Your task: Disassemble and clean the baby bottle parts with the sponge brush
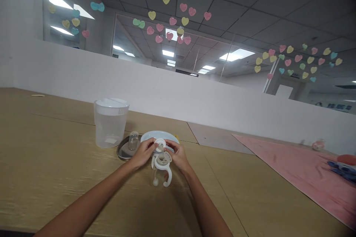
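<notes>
A small white ring-shaped part [160, 144] is held between both hands above the table. The fingers of my left hand [144, 152] are closed on its left side. On its right side, the fingers of my right hand [177, 152] are bent round it. Just below the hands is a white piece with curved handles [162, 164], with a clear round part at its top; whether my right fingers touch it is unclear. Behind the hands lies a pale blue-white plate [157, 134]. A clear dome-shaped cap [134, 140] stands on a dark round tray [122, 151] at the left.
A translucent lidded bucket [110, 126] stands on the wooden table [69, 170], left of the tray. A pink cloth [294, 170] covers the right side, with a blue and red object [346, 166] at its edge. A low white wall [167, 92] runs behind.
</notes>
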`<state>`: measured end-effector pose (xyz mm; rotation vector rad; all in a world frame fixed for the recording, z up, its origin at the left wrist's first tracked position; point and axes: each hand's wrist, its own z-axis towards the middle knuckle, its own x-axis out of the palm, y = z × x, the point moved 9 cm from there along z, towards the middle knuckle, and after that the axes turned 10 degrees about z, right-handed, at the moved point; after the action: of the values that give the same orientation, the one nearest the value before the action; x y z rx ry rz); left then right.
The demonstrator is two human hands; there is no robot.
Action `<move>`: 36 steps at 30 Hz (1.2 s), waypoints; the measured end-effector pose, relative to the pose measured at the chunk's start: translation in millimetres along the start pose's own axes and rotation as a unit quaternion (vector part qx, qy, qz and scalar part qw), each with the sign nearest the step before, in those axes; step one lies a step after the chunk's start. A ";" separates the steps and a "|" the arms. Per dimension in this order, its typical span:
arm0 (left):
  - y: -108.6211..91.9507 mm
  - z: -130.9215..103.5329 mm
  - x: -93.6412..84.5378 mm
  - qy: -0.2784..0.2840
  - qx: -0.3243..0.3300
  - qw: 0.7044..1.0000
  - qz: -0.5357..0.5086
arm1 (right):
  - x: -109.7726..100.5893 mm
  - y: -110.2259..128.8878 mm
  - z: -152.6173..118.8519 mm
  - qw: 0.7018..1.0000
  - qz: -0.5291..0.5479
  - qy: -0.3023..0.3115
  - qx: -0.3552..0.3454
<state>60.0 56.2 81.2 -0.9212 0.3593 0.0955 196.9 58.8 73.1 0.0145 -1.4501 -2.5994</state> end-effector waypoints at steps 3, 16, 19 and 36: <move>-1.1 -0.6 -0.4 -0.015 0.015 1.000 0.013 | 3.4 1.0 -0.1 1.000 0.023 0.007 0.002; 1.7 0.6 0.4 -0.017 -0.026 0.994 -0.107 | -6.7 5.9 3.4 1.000 0.027 -0.007 -0.007; 6.7 0.1 1.7 -0.018 -0.053 0.989 -0.136 | -7.8 3.3 4.3 0.999 0.040 -0.011 0.000; 10.9 -3.3 12.5 0.034 -0.127 0.957 -0.258 | -2.1 3.4 -4.6 0.990 0.114 -0.004 0.087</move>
<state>68.3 59.3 66.7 -1.2493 0.1612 -0.3779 199.8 53.5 73.4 -0.1330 -1.5761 -2.2892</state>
